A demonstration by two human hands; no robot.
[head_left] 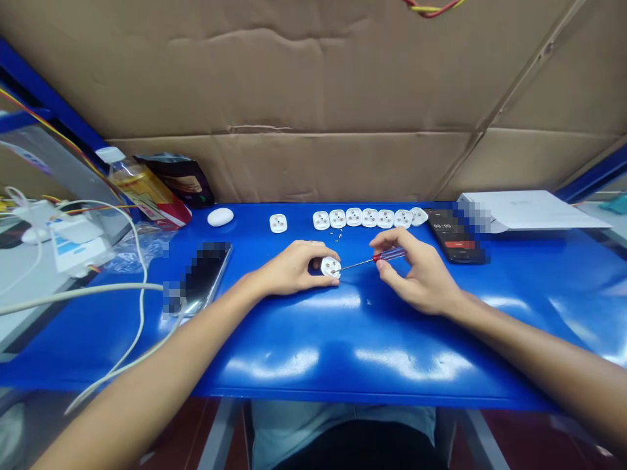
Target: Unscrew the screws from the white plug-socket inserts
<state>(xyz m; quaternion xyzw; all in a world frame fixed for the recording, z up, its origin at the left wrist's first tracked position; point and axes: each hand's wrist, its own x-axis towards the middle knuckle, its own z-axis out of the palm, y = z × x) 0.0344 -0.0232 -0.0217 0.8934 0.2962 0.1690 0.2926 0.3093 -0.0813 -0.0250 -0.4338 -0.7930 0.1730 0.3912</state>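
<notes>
My left hand grips a small round white plastic part with metal contacts in its face, tilted up off the blue table. Between the thumb and fingers of my right hand is a screwdriver with a clear red-and-purple handle. Its thin shaft points left and the tip meets the face of the white part; the exact spot it touches is too small to tell. Just beyond my left hand lie several tiny metal screws. Behind them runs a row of similar white parts, with a single one apart at left.
A phone and a white box lie at the right. To the left are another phone, a white oval case, a bottle and loose white cables. Cardboard walls the back.
</notes>
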